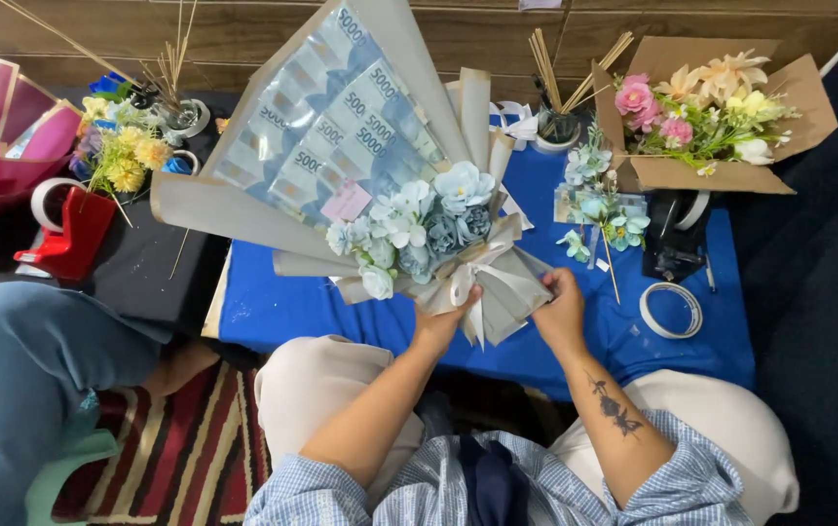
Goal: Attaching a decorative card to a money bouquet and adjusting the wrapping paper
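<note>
Blue cloth (302,312) covers the low worktop in front of the seated person, whose knees press against its near edge, with a striped rug (195,458) on the floor to the left. Both hands meet at the base of a large bouquet (390,185) that lies on the cloth, fanning up and to the left. Left hand (443,319) is closed around the gathered stem end, fingers curled by the cream ribbon (472,278). Right hand (560,310) grips the grey wrap just beside it, thumb and fingers pinching the folded paper. Pale blue flowers (419,229) cluster above the ribbon, and behind them sheets of banknotes (331,127) spread inside the grey paper. To the right of the hands, a tape roll (671,310) lies flat on the cloth, near a black dispenser (677,239). Loose blue sprigs (599,200) rest between the bouquet and the dispenser. Farther back, a cup of sticks (560,93) stands by an open box (808,97) of pink and cream flowers. At far left, a red dispenser (73,234) sits below yellow flowers (131,156).
</note>
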